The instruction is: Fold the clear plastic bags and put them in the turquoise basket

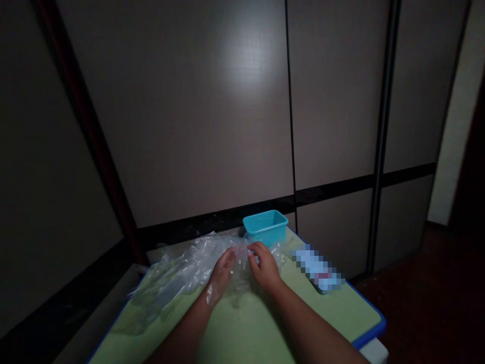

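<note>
Clear plastic bags (189, 263) lie in a crumpled heap over the left and middle of the table. My left hand (224, 265) is among them, its fingers closed on a piece of the clear plastic. Just to its right, my right hand (263, 265) pinches the same plastic between thumb and fingers. A thin fold of it hangs between the two hands. Behind my hands stands a turquoise plastic basket (267, 230), its inside only partly visible.
The green table (242, 328) has a blue edge. A blurred-out flat object, perhaps a phone (318, 268), lies at the right. Tall wardrobe doors (208, 126) rise close behind the table. Dark reddish floor (435, 293) shows at the right.
</note>
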Demonstrator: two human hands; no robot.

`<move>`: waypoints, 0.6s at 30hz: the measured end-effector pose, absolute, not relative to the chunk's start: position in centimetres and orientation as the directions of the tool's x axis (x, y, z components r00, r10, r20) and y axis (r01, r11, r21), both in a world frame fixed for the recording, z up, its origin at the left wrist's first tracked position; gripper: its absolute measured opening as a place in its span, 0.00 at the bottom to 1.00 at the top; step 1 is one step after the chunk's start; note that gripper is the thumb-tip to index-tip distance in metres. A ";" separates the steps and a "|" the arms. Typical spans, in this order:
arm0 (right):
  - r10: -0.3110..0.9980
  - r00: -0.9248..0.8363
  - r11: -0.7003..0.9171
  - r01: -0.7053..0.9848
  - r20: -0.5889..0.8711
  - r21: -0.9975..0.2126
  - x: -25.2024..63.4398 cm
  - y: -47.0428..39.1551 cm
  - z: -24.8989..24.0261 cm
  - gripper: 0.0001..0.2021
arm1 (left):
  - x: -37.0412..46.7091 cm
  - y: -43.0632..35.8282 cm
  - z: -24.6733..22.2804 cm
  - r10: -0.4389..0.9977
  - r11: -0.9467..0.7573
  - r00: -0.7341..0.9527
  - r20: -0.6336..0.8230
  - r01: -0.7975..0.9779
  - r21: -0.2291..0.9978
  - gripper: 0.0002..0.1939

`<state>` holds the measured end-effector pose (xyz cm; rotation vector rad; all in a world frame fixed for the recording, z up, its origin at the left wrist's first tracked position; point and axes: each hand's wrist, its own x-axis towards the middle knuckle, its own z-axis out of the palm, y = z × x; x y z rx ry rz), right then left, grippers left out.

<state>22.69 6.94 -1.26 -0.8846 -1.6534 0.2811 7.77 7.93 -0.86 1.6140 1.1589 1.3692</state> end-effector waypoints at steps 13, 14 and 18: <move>0.759 -0.329 0.638 0.197 0.563 -0.745 21.6 5.2 -2.1 0.15 | 2.3 1.9 -3.0 0.971 -0.126 0.177 0.163 -0.203 0.971 0.32; 0.779 -0.345 0.602 0.176 0.524 -0.779 21.6 5.3 -2.2 0.14 | 2.4 2.1 -2.8 0.975 -0.104 0.166 0.144 -0.229 0.968 0.31; 0.854 -0.282 0.479 0.094 0.438 -0.873 21.9 5.6 -2.3 0.15 | 2.2 2.1 -1.9 0.975 -0.101 0.173 0.136 -0.198 0.975 0.28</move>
